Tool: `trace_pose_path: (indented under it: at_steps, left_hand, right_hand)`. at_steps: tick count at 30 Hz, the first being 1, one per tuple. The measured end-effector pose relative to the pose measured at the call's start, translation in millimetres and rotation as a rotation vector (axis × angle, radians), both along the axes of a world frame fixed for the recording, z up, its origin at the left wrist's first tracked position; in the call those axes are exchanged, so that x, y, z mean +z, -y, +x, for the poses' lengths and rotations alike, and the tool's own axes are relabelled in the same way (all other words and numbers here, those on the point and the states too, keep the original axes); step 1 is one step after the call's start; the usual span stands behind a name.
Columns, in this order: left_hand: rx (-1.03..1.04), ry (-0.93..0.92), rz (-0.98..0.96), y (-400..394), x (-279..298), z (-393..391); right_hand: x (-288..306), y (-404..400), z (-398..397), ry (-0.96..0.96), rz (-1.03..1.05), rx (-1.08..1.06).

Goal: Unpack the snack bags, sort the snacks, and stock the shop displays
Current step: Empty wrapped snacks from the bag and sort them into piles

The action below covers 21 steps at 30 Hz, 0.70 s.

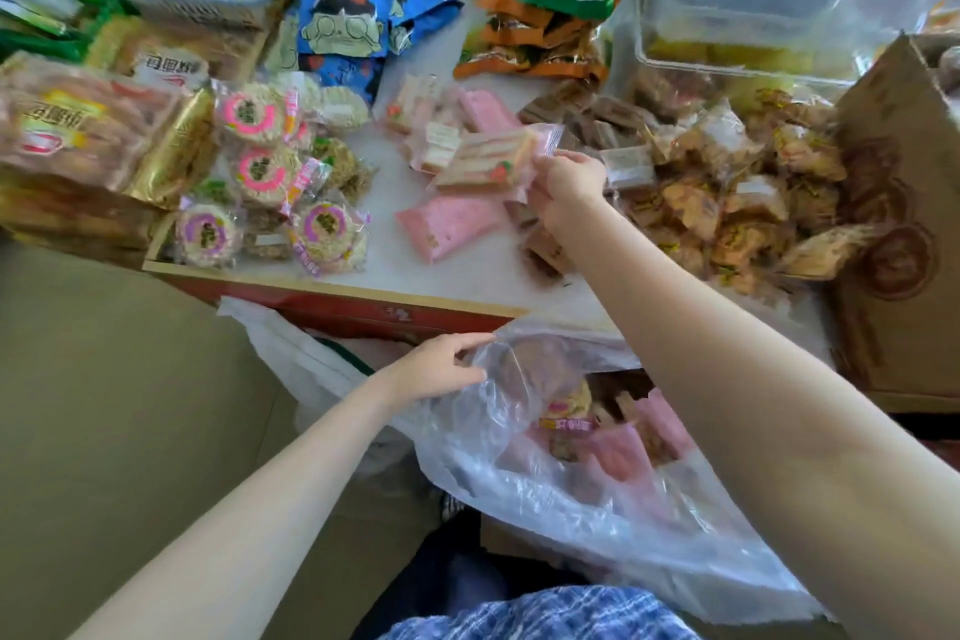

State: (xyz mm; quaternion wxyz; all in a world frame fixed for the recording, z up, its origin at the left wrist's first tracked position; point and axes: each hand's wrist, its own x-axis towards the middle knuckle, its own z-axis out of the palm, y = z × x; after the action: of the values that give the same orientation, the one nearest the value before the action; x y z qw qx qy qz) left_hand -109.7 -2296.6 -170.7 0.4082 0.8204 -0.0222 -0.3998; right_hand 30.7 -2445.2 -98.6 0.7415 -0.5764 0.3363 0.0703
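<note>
Nearest, the left hand (434,366) is gripping the rim of a clear plastic bag (561,473) of snacks hanging below a white display surface (467,270). Farther on, the right hand (566,187) is pinching a pink-wrapped cake (488,161) over pink packs; cartons and tubs are crowding behind.

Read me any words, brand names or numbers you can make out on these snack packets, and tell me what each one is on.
None reads with certainty.
Big tan packs: large Chinese characters, too blurred.
Round rice cakes: ring label, too blurred.
Blue cartoon packets: unreadable.
Red box edge: tiny mark, too small.
</note>
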Motion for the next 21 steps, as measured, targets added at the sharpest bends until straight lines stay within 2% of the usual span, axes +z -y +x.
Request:
trace_pose_path:
  at_steps: [2,6,9,13,16,19,21]
  left_hand:
    - [0.006,0.022,0.013,2.7,1.5,0.8]
    - [-0.026,0.027,0.027,9.4,5.3,1.6]
    - [-0.010,0.052,0.050,9.4,-5.6,0.1]
    - [0.136,0.320,0.011,22.4,-11.2,-1.0]
    - [0.075,0.365,0.031,36.1,-9.3,-2.6]
    - [-0.046,0.314,0.098,45.4,-10.1,-7.3]
    - [-0.054,0.316,0.127,48.4,-8.5,-11.5]
  right_hand:
    - [-1.0,-9.4,7.7,-0.040,0.102,-0.022]
    - [-17.7,-0.3,-16.5,-0.141,0.009,0.280]
    - [-19.4,34.3,-48.9,-0.125,-0.037,0.386]
    - [-5.3,110.2,-102.1,-0.057,-0.307,0.598]
    - [-8.0,164.3,-141.7,-0.070,-0.466,0.762]
    - [-36.2,192.7,-172.1,-0.067,-0.968,1.202]
    - [-60.9,195.5,-187.1,-0.015,-1.219,1.518]
